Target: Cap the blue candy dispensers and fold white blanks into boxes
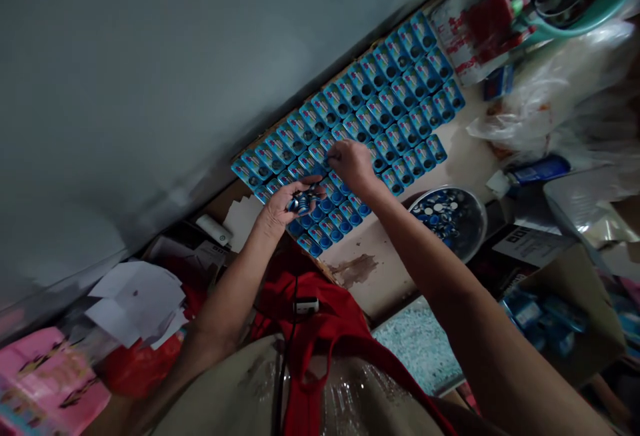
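Observation:
My left hand [285,204] is cupped, palm up, around a pile of small round blue-and-white discs [301,203]. Close by, my right hand [351,164] is closed over the blue trays, its fingertips pinched together; whatever they hold is too small to make out. Under both hands lie tight rows of small blue blister trays [360,83]. Many in the far rows carry a dark round piece at one end, while the nearest ones [327,228] show a plain blue round hollow. A metal bowl [445,219] of similar loose discs sits beyond my right forearm.
A grey wall [125,56] runs along the far left of the table [385,249]. White paper sheets [137,299] and a pink bag [50,376] lie at left. Clear plastic bags [575,89] and a cardboard box [575,309] with blue pieces stand at right.

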Available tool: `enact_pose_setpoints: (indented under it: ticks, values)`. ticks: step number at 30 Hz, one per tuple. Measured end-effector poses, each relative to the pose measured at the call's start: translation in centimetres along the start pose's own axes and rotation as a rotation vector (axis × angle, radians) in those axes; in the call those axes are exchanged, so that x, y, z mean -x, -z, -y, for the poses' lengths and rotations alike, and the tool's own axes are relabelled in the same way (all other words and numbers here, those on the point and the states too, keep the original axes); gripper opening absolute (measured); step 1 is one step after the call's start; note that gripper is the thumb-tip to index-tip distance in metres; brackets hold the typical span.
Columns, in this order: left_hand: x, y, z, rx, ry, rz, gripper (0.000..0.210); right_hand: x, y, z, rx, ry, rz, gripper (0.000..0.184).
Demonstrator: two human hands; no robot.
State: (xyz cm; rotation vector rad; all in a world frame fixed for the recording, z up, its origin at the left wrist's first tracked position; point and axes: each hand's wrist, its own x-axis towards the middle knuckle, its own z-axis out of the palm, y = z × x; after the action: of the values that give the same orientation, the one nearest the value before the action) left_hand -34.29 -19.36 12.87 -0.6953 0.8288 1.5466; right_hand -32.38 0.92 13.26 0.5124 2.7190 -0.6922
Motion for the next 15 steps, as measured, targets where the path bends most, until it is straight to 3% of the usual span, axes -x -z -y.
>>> enact_pose_setpoints:
  ticks: [5,8,11,15]
  values:
    - [-0.1,-0.1,-0.3,-0.041,-0.052,0.047,0.056,-0.4,0.5,1.9,0.177,-0.152,0.073,0.016]
    - [-0.1,-0.4,-0.8,-0.035,-0.024,0.051,0.052,-1.8,1.0,2.3,0.192,-0.239,0.132,0.015]
    - [0.1,-0.8,-1.2,-0.009,-0.033,0.028,0.04,-2.5,1.3,2.1,0.171,-0.233,0.125,0.026]
    - [0.6,-1.1,-1.1,0.038,-0.035,0.004,0.034,-0.6,1.7,1.7,0.126,-0.137,0.052,0.017]
